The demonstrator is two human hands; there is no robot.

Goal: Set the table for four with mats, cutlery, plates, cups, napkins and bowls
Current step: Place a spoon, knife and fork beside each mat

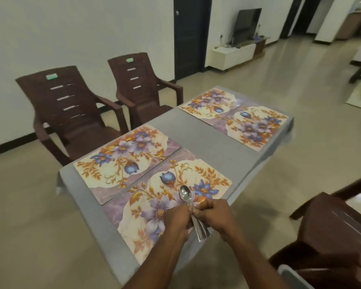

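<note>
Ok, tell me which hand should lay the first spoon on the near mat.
Probably the right hand. Both hands grip the bundle of spoons over the near mat, but its fingers sit nearer the bowls, on the mat's open side; the left hand can hold the rest.

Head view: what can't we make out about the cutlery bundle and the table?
- Cutlery bundle: count and types unclear; the left hand and right hand wrap its middle. Only one spoon bowl shows plainly.
- Near mat: its near part is covered by the hands and forearms.
- Table: legs hidden under the grey cloth.
- Chair at right: cut off by the frame edge.
</note>
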